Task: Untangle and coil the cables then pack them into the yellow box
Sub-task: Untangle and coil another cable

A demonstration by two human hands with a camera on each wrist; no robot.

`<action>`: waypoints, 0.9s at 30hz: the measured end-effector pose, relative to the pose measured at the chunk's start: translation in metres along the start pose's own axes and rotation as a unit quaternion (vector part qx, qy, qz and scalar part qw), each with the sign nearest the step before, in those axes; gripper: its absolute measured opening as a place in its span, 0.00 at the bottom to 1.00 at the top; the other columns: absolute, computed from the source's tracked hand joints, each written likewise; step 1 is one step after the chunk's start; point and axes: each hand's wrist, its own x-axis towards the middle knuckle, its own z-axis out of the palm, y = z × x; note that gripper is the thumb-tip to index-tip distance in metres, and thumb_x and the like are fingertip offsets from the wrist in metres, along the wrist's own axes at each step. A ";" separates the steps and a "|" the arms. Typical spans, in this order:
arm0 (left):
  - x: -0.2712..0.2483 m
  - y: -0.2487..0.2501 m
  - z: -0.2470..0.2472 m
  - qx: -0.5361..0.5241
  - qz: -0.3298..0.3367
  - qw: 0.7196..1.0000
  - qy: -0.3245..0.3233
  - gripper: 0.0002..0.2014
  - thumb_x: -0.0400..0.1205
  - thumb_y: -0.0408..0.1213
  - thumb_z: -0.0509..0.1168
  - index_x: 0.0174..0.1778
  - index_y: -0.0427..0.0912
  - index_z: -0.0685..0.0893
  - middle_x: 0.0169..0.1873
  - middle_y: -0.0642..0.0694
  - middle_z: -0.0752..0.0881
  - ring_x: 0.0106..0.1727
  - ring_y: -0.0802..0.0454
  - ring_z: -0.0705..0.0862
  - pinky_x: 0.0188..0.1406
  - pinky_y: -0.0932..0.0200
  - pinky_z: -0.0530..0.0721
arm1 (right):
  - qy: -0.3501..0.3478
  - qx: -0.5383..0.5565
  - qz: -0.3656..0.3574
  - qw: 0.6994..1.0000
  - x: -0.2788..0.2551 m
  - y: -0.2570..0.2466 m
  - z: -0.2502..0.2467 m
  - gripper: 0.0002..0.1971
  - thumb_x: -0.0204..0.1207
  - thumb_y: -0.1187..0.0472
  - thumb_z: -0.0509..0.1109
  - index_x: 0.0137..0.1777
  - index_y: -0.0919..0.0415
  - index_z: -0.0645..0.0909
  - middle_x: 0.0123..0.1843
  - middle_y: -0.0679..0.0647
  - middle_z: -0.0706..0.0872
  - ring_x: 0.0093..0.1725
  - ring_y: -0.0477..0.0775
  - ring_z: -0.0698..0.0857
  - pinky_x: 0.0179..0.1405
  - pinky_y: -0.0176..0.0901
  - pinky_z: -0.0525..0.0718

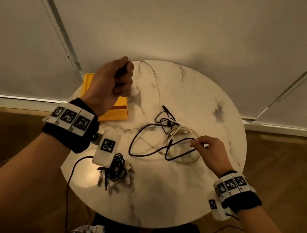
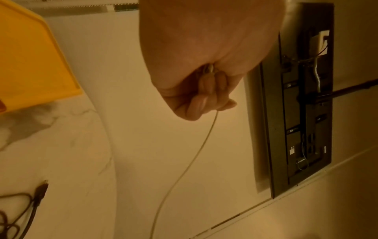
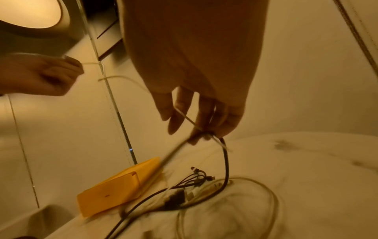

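My left hand [image 1: 113, 80], fist curled round one end of a white cable [image 1: 158, 88], holds it raised above the yellow box [image 1: 120, 113] at the surface's [image 1: 176, 192] far left edge. My right hand [image 1: 210, 154] pinches the tangle [image 1: 173, 140] of white and black cables mid-surface. To free the white line cleanly, I judge it best to pull slowly with the left while the right feeds slack — no jerking, or the knot may tighten. A coiled bundle [image 1: 116, 168] lies nearer me.

Dim amber light; wrist views seemingly motion-blurred.
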 end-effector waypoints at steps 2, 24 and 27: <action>-0.006 0.005 0.000 0.032 0.003 0.999 -0.029 0.18 0.88 0.40 0.48 0.34 0.43 0.74 0.19 0.55 0.61 0.19 0.57 0.58 0.19 0.64 0.61 | 0.027 -0.008 -0.010 1.000 0.003 -0.002 -0.003 0.07 0.76 0.55 0.74 0.42 0.56 0.91 0.47 0.51 0.91 0.49 0.49 0.86 0.47 0.39 0.79; -0.027 -0.037 -0.011 0.226 -0.021 0.970 -0.082 0.12 0.80 0.23 0.57 0.50 0.38 0.85 0.36 0.46 0.87 0.34 0.49 0.83 0.35 0.58 0.77 | 0.193 0.233 -0.208 0.930 0.013 -0.110 -0.058 0.06 0.76 0.67 0.73 0.51 0.64 0.88 0.47 0.58 0.89 0.46 0.54 0.89 0.47 0.45 0.86; -0.026 -0.035 0.002 0.239 -0.026 0.965 -0.102 0.15 0.75 0.34 0.57 0.50 0.35 0.86 0.40 0.41 0.89 0.40 0.45 0.85 0.44 0.51 0.77 | 0.172 0.197 -0.232 0.937 0.010 -0.114 -0.049 0.06 0.75 0.66 0.74 0.51 0.61 0.89 0.47 0.56 0.88 0.47 0.54 0.87 0.47 0.47 0.85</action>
